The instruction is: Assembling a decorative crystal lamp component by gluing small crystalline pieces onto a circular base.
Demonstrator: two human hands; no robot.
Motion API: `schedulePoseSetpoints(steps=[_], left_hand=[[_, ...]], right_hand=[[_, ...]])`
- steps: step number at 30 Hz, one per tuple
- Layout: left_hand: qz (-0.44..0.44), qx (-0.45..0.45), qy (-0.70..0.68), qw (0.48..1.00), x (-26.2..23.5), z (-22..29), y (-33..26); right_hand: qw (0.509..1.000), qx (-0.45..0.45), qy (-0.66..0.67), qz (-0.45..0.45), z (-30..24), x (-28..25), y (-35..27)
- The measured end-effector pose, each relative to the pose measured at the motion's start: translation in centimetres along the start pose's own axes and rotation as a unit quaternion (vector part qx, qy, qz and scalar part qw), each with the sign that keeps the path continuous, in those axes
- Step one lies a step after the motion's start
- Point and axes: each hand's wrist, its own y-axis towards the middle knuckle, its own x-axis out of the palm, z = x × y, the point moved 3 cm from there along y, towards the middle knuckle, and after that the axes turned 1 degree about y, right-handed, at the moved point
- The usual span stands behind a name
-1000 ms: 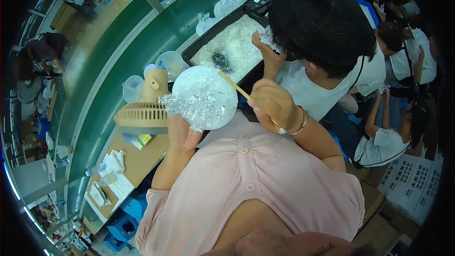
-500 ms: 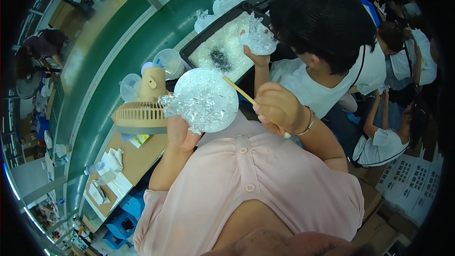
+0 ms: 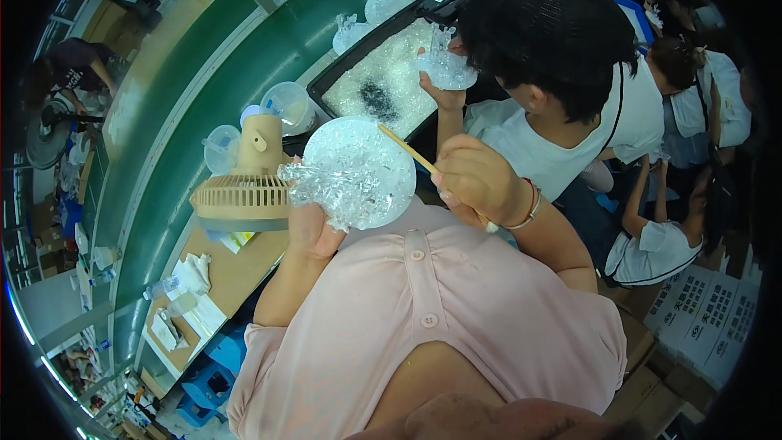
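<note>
My left hand (image 3: pixel 314 230) grips a clear ornament (image 3: pixel 322 186) that stands out from a round white base (image 3: pixel 350 137). The base is tilted so that its face, speckled with clear bits, shows toward me. Pinched in my right hand (image 3: pixel 479 183) is a thin wooden stick (image 3: pixel 407 149), possibly a brush; its tip lies at the upper rim of the base. Whether the tip touches the rim, I cannot tell. A whitish tuft shows at the stick's other end, below my right hand.
Ahead, a black tray (image 3: pixel 358 53) holds glittering clear granules. A co-worker (image 3: pixel 562 41) close on the right holds a similar ornament (image 3: pixel 450 69). A beige fan (image 3: pixel 244 191) and plastic cups (image 3: pixel 289 103) stand left of my hands. Beyond runs a green conveyor belt (image 3: pixel 208 90).
The round base has shifted slightly right and turned a little. The stick's tip has moved slightly up and left along the rim. The co-worker's head and ornament have moved a little.
</note>
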Motion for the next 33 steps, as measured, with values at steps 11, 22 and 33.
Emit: schedulePoseSetpoints(steps=[11,22,33], left_hand=[[-0.057,0.068,0.21,0.974,-0.3,0.1,-0.3],[-0.006,0.073,0.102,0.992,3.1,-0.7,-0.1],[-0.055,0.02,0.014,0.998,2.2,-0.4,-0.6]], right_hand=[[0.998,-0.068,-0.008,0.017,0.5,0.5,-1.1],[0.989,0.018,-0.112,0.098,0.6,-0.3,-2.3],[0.796,0.427,0.405,0.139,3.1,1.7,0.1]])
